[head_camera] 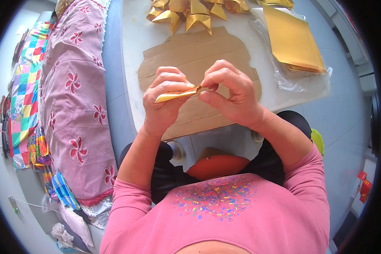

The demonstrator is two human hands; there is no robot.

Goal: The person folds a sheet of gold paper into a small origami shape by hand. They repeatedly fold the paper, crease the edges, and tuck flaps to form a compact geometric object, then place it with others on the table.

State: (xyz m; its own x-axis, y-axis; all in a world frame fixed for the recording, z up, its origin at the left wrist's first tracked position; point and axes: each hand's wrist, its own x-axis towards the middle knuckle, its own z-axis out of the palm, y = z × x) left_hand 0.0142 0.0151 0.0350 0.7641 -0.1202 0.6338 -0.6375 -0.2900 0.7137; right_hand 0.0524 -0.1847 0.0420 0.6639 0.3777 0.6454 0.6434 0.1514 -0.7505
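Observation:
A narrow folded piece of gold paper [177,95] is held up over the table by my left hand [165,95], its fingers along the top and the thumb beneath, hidden. At the paper's right end, the thumb and index finger of my right hand [230,92] close around the small tip. Below both hands lies a flat brown cardboard sheet [190,50] with an uneven outline. Several folded gold paper pieces [190,12] with pointed ends sit beyond the cardboard.
A stack of gold paper sheets [295,38] rests on clear plastic wrap [285,79] at the table's right. The white table [131,47] ends close to my knees. Leftward stands a long piece of furniture under a pink flowered cover [77,104]. An orange-red seat [216,166] shows between my legs.

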